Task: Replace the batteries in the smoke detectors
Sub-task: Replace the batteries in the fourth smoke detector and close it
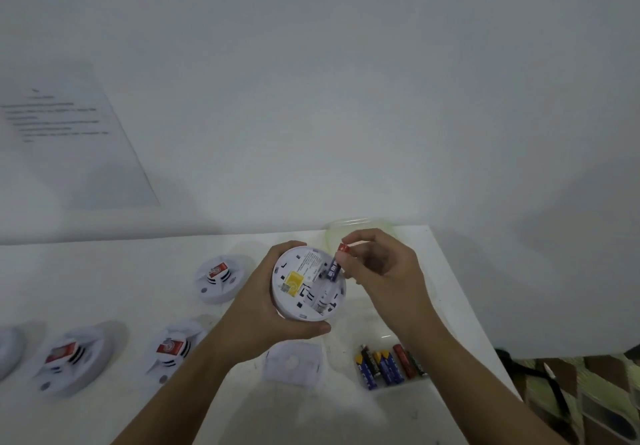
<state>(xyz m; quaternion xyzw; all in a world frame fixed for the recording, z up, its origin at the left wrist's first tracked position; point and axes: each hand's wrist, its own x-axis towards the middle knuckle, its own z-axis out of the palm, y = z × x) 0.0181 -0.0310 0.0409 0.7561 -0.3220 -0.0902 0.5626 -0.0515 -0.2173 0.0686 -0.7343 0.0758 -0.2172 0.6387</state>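
The round white plastic smoke detector (304, 285), back upward, is gripped in the left hand (263, 320) above the smooth white worktop (121, 271). The right hand (384, 271) pinches a red-tipped cylindrical battery (337, 263) at its compartment. Behind the detector rises a plain white wall (311, 98).

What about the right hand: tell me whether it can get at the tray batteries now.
Probably not yet: the right hand pinches a battery at the detector. The tray batteries lie uncovered near its forearm, so once that grip frees, the way looks open.

White detector (304, 285), yellow sticker (293, 280); red-blue battery (337, 261).
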